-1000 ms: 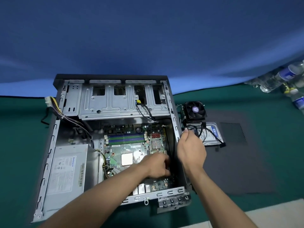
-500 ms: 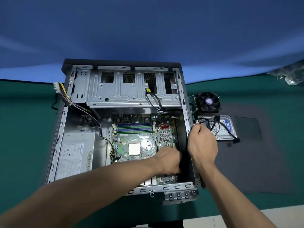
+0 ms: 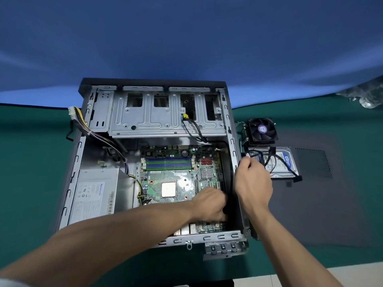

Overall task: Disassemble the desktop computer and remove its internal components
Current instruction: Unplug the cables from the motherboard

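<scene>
A: Where does the desktop computer case lie?

B: On its side on the green table, side panel off, interior facing up. The motherboard sits in the lower middle; the power supply occupies the near left corner; the drive cage spans the far end.

A: And the left hand?

B: Inside the case, at the right edge of the motherboard, fingers curled down by a black part against the case's right wall. Whether it grips that part cannot be told, since the fingertips are hidden.

A: The right hand?

B: At the case's right wall, fingers curled, pinching a small item at their tips close to the black cables.

A: What lies outside the case?

B: Just beside the right wall, a cooler fan and a hard drive, the cables draped over the drive; both rest on a dark panel. A white connector bundle hangs over the left wall
</scene>
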A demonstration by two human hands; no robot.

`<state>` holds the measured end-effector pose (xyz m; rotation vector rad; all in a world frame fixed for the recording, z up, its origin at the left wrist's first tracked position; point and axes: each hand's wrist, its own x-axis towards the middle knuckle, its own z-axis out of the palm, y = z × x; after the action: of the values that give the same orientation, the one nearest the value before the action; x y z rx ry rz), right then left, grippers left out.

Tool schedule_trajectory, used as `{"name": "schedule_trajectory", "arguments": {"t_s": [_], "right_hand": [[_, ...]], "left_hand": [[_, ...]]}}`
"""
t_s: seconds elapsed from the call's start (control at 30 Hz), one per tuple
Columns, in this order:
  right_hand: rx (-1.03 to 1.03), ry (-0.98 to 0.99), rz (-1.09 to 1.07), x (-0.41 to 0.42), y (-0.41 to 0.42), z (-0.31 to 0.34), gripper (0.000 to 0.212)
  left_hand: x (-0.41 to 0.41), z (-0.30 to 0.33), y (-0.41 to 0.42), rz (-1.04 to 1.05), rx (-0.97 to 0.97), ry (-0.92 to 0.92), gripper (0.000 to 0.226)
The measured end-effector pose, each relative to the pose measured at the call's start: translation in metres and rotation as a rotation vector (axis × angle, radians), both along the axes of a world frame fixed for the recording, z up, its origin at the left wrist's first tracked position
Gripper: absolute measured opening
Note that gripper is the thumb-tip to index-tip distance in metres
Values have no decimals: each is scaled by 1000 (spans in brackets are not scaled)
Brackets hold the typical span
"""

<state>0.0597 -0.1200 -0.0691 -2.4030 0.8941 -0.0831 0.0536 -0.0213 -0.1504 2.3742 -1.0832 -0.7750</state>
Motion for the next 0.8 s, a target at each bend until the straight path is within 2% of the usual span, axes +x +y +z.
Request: {"name": "schedule_trajectory", "arguments": {"t_s": [0.1,0.2,0.27,0.47,0.57,0.63,0.8], "right_hand": [[12,3,-1,0,0,0,36],[21,7,-3,0,-1,0,35],[19,11,-4,0,0,1,35],[16,20,-5,0,0,2,36],[13,29,-7,0,1,2,35],[8,37,1,0,2,2,36],[-46,43,19,1,4,6,37]], "left_hand": [[-2,-1,-1,60,-19,48,42],[5,-3,-1,273,-78,103,23],[11,-1,0,333,-101,111,13],[13,11,2,321,-85,169,21],[16,19,12,357,-58,99,22],[18,28,18,405,-83,89,16],[14,55,16,605,-165,147,23]]}}
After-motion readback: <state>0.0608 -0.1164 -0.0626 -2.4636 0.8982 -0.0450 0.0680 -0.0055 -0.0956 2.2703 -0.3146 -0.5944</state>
